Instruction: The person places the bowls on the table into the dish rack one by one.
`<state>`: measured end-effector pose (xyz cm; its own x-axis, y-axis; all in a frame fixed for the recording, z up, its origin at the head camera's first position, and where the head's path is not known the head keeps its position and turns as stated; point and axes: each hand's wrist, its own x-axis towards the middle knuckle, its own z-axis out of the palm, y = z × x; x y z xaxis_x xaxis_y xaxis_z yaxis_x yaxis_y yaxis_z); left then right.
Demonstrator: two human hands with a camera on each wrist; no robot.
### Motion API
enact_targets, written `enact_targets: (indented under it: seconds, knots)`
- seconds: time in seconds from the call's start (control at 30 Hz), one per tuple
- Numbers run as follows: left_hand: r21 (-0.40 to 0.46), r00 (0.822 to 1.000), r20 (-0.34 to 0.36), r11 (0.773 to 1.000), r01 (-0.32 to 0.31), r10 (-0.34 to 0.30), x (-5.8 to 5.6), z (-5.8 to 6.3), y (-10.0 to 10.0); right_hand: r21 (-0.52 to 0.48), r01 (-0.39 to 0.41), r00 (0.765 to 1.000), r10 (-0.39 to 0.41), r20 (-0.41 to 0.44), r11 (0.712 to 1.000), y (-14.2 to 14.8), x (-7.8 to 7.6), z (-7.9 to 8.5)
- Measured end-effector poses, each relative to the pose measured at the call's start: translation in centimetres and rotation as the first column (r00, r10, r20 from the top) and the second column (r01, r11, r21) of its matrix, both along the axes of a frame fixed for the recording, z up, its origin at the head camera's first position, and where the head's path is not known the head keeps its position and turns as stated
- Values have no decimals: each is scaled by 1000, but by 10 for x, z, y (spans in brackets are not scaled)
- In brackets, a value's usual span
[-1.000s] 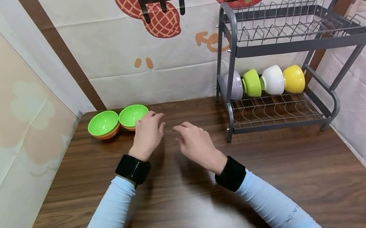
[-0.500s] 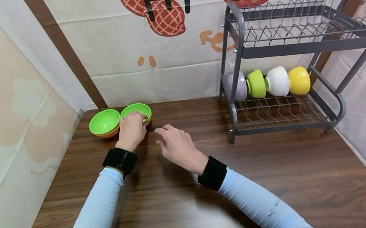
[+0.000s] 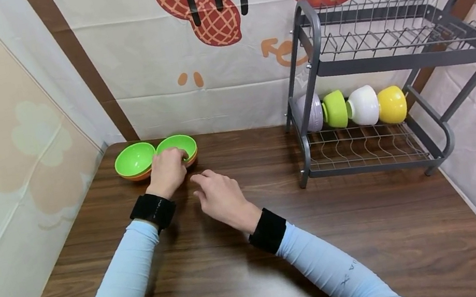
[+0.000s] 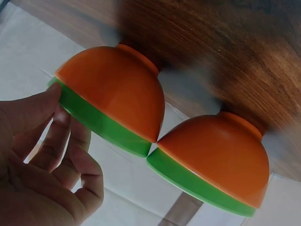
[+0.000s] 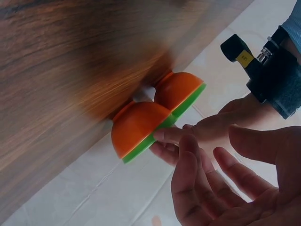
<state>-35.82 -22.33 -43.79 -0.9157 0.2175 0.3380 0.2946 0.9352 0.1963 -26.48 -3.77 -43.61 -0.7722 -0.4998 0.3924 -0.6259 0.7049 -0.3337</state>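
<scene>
LEFT HAND (image 3: 168, 172): now pinching 3 o'clock green-orange bowl (image 4: 113, 92) of two | RIGHT HAND (image 3: 224, 198): nearer, bowl's 5 o'clock, fingers loosely spread, unloaded | GRIP: apparently one-sided

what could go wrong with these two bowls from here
The left hand pinches the bowl on the right only at its rim, so it might tip or slip if lifted. Its rim also appears to touch the bowl on the left, so moving one could nudge the other.
</scene>
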Motion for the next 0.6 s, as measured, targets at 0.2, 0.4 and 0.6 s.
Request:
enact_targets:
  seconds: [0.2, 0.4, 0.6]
  knots:
    - [26, 995, -98, 999, -18, 20, 2, -2, -1, 8, 1, 1000, -1, 0, 1000, -3, 1, -1]
    - [124, 985, -164, 992, -27, 47, 7, -1, 0, 16, 3, 1000, -3, -13, 1000, -4, 3, 1]
    - [277, 979, -183, 960, -40, 93, 27, 5, 7, 8, -2, 1000, 2, -17, 1000, -4, 4, 0]
